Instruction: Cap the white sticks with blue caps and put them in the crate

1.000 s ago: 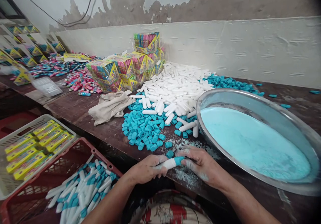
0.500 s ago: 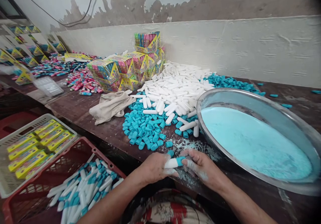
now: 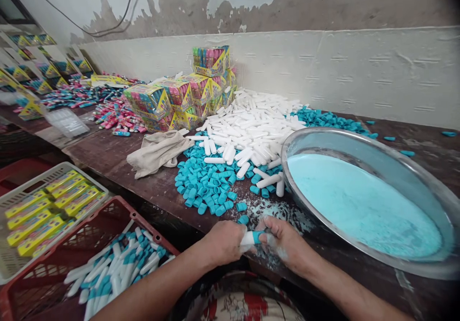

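Between my hands, over the table's front edge, is a small white plastic tube with a blue cap (image 3: 248, 238). My left hand (image 3: 227, 240) is closed round the white body. My right hand (image 3: 283, 242) pinches the blue cap end, its fingers dusted with pale powder. Just beyond my hands lie loose blue caps (image 3: 208, 187), some on their sides. A heap of white tubes (image 3: 251, 124) rises behind them. To the right stands a wide metal basin (image 3: 290, 177) holding pale blue powder (image 3: 359, 206).
At lower left, a red crate (image 3: 118, 206) holds several capped tubes (image 3: 111, 273). Behind it, a white basket (image 3: 14, 196) carries yellow boxes (image 3: 36, 223). A cloth (image 3: 156, 153) lies on the table, with stacked display packs (image 3: 187, 96) and pink and blue tubes (image 3: 115, 115) farther back.
My left fingers have curled more tightly round the tube, and my right fingers have closed in on its cap end. The view has shifted slightly.
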`<state>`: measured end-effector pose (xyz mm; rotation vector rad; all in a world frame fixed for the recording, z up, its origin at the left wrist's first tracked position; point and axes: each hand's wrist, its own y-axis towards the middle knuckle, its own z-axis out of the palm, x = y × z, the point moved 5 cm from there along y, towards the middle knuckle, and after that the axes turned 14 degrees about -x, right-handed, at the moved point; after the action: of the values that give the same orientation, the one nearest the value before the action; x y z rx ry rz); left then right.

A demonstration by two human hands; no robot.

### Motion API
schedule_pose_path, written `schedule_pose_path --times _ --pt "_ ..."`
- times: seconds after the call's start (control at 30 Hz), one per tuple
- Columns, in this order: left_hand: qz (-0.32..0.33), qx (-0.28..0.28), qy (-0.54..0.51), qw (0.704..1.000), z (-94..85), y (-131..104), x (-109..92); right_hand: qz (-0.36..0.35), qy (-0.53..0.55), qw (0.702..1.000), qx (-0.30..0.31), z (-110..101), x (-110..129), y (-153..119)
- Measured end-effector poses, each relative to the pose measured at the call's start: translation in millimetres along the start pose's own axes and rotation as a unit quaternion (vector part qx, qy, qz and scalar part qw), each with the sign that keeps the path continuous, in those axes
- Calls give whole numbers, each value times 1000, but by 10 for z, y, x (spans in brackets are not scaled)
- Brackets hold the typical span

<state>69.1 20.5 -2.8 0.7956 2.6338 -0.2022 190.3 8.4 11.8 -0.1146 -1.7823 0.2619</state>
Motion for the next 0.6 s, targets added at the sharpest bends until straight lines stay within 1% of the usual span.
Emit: schedule_pose_path --times 0.13,0.23,0.3,0.33,0.4,0.43,0.47,0.53,0.6 --pt "-21 -2 12 1000 18 51 -12 -11 -42 998 -34 6 -23 56" --pt "-28 -14 17 999 40 42 5 -37 -62 996 -46 28 -11 48" --pt "-24 -21 14 999 34 6 37 -65 -88 993 -42 55 14 24" --pt "-23 -26 12 999 16 -18 64 -85 -103 991 -27 76 34 16" --pt "-41 -43 8 998 -51 -75 157 -125 -129 984 8 97 79 34" --pt "-61 -56 2 997 -95 -108 224 -139 -141 980 13 79 99 74" --pt "-88 -70 -7 994 -140 -145 302 -148 -153 977 3 36 113 139" --pt "-146 -99 -36 984 -217 -230 468 -159 -189 968 -51 -94 128 326" --pt "-189 -124 -69 972 -256 -316 611 -189 -237 948 -95 -195 151 532"
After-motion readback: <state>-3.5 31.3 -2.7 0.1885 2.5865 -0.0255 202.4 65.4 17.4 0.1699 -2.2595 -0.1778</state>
